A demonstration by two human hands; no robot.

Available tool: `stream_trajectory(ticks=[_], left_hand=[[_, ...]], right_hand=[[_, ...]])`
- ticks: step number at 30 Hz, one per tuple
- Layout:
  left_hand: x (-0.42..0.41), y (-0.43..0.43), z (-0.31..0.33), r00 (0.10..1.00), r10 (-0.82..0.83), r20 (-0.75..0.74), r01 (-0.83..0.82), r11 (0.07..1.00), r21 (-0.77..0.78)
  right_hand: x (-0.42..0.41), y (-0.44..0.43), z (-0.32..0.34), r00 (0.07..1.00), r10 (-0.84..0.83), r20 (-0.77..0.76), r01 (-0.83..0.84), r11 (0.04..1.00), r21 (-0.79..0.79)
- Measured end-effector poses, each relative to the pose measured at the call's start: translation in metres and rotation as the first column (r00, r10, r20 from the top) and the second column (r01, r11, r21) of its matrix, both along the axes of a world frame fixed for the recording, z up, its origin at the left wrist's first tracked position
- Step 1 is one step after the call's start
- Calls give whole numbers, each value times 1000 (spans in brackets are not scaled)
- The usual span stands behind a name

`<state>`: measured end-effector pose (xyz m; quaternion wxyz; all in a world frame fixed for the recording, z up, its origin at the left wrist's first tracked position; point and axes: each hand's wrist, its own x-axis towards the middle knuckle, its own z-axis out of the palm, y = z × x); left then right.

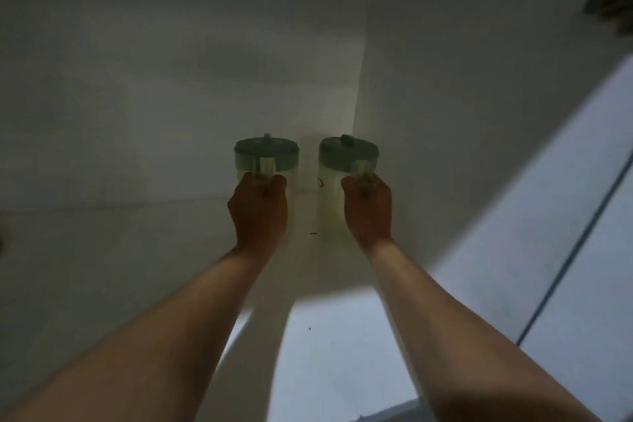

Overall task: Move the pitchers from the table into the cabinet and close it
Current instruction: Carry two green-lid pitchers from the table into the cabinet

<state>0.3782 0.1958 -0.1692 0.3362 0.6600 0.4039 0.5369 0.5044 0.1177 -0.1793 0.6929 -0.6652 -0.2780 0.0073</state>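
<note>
Two bare arms reach forward into a dim white cabinet (171, 96). The left hand (258, 209) is closed around the handle of the left pitcher (266, 161), and the right hand (368, 207) is closed around the handle of the right pitcher (346, 175). Both pitchers are pale with green lids, upright, side by side, near the cabinet's back corner.

handles hidden by fists | cabinet door (582, 216) blurred, edge-cut
</note>
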Motion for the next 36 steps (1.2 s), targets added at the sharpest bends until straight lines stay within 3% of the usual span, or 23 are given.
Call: stream_trajectory(ticks=[18,25,28,33,36], left_hand=[[92,69,-24,995,-66,73,73,992,-103],[99,72,-22,996,-80,-43,73,987,-144],[96,69,-26,995,-93,-25,87,981,-173],[86,54,-17,971,84,-222,-112,987,-116],[67,38,-1,943,114,-314,-122,993,-3]], right_hand=[[83,86,-23,998,66,-21,-68,995,-75],[96,84,-17,996,79,-38,-85,975,-205],[92,73,-10,997,60,-38,-68,960,-271],[79,54,2,995,-18,100,56,919,-391],[61,32,22,977,4,213,97,882,-461]])
